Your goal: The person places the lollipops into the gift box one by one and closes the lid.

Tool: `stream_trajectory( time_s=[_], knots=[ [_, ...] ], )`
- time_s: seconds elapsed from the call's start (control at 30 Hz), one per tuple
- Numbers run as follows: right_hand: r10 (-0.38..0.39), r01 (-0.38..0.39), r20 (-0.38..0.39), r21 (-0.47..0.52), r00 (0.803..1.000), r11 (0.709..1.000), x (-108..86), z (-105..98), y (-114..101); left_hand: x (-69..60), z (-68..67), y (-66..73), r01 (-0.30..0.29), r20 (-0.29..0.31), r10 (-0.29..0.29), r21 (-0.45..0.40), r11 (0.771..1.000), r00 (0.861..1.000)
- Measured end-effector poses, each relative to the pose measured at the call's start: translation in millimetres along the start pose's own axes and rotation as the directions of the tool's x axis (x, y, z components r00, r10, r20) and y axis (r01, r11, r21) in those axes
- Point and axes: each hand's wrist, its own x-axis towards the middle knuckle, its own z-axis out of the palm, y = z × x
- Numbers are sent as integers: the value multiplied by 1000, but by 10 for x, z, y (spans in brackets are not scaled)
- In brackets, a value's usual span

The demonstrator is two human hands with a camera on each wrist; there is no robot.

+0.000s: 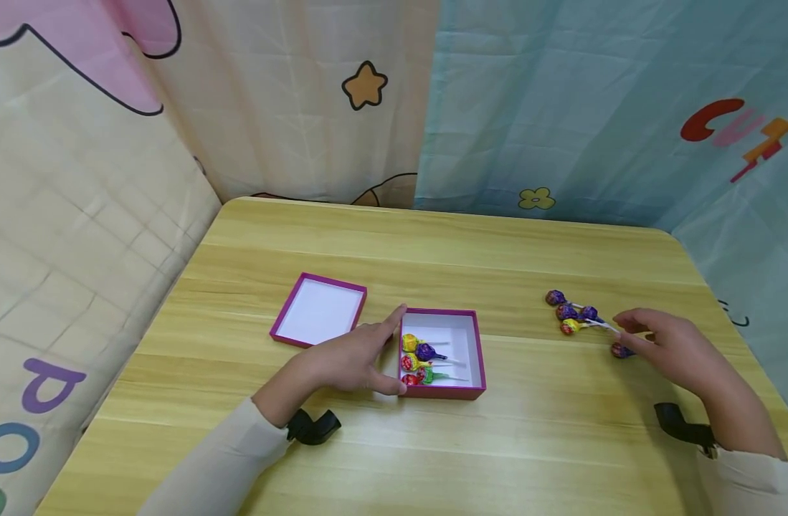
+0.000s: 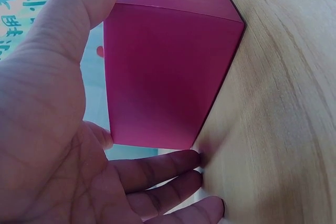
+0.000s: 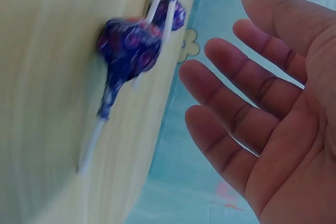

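My left hand [image 1: 351, 358] spans the left side of a magenta box [image 1: 480, 351], thumb at the near corner and index finger at the far one. The left wrist view shows the thumb against the box's wall [image 2: 168, 77], with the other fingers loosely extended. Inside the box lie several wrapped lollipops [image 1: 426, 351], yellow, purple, red and green. My right hand [image 1: 674, 351] hovers with relaxed fingers beside a loose group of lollipops [image 1: 566, 312]. One purple lollipop [image 1: 622, 350] is partly hidden under it. In the right wrist view, a purple lollipop [image 3: 128, 51] is apart from the fingers.
The box's lid [image 1: 319, 312], white inside with a magenta rim, lies to the left behind my left forearm. Printed curtains [image 1: 394, 143] hang beyond the back edge of the wooden table [image 1: 529, 444]. Black wrist mounts [image 1: 312, 428] sit below both hands.
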Motion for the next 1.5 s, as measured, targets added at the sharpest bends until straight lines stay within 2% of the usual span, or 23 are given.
stream_trajectory(
  time_s=[0.3,0.5,0.9,1.3,1.5],
  knots=[
    [48,-45,60,-61,997,997,-27,31,177,12,18,-6,-16,-2,16,-6,1000,1000],
    [87,-82,108,-46,990,996,-41,70,263,20,24,-12,-18,-1,18,-4,1000,1000],
    [57,-52,106,-42,993,998,-56,139,290,25,19,-26,-22,2,22,-10,1000,1000],
    [27,-26,175,-3,984,1000,-72,92,252,25,14,-27,-21,-1,21,-12,1000,1000],
    [-15,12,210,15,978,1000,-61,46,183,23,10,-20,-17,-3,17,-18,1000,1000]
  ],
)
